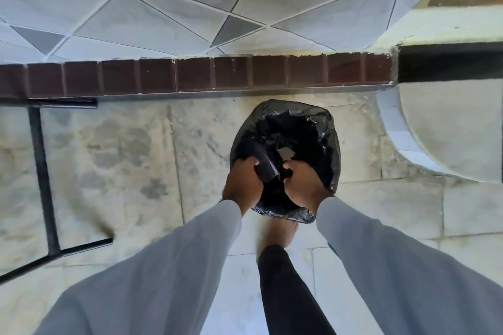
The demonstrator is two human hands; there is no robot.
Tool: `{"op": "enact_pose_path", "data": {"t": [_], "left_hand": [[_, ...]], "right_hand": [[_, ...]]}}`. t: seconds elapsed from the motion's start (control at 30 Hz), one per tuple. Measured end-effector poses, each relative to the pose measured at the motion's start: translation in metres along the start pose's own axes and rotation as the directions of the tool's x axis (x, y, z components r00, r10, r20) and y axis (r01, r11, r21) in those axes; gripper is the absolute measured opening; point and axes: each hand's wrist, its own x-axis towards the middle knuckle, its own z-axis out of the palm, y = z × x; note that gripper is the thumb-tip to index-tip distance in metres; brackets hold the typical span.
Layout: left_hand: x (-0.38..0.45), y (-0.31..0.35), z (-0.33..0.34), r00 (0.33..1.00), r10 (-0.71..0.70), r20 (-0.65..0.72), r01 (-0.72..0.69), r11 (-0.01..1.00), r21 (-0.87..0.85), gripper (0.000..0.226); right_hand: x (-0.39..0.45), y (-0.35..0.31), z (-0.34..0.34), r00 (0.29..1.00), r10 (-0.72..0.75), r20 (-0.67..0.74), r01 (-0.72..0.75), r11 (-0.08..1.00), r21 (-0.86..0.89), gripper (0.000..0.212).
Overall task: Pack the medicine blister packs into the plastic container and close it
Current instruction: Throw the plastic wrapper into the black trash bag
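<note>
At the far left, a black metal frame (40, 171) is seen against the stone floor (122, 158). The near rim of a black plastic bag (285, 139) is gripped by the left hand (243, 185), fingers curled over it. The rim just right is clutched by the right hand (306, 185). No blister packs or container can be made out.

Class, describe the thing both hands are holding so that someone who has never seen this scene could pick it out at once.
Find the band of dark red-brown tiles crossing the view; below it lies pale stone paving. There, the left hand and right hand grip the near rim of an open black plastic bag. It is the only glossy, crinkled black thing there.
</note>
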Motion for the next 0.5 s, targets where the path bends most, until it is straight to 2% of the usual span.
{"op": "enact_pose_path", "data": {"t": [0.17,0.3,0.43,0.5], "left_hand": [[-0.028,0.029,-0.043,0.990,0.092,-0.111,-0.094,0.996,-0.007,0.043],[-0.065,0.074,-0.100,0.942,0.225,-0.251,-0.222,0.974,0.040,0.039],[-0.131,0.120,-0.180,0.843,0.376,-0.384,-0.354,0.926,0.130,0.033],[-0.175,0.139,-0.226,0.756,0.473,-0.452,-0.410,0.881,0.237,0.028]], "right_hand": [[-0.036,-0.030,-0.031,0.990,-0.083,-0.115,0.081,0.996,-0.026,0.046],[-0.081,-0.081,-0.073,0.952,-0.200,-0.231,0.192,0.980,-0.057,0.046],[-0.153,-0.155,-0.133,0.845,-0.391,-0.365,0.383,0.919,-0.096,0.046],[-0.202,-0.198,-0.160,0.740,-0.503,-0.446,0.491,0.858,-0.153,0.044]]}}
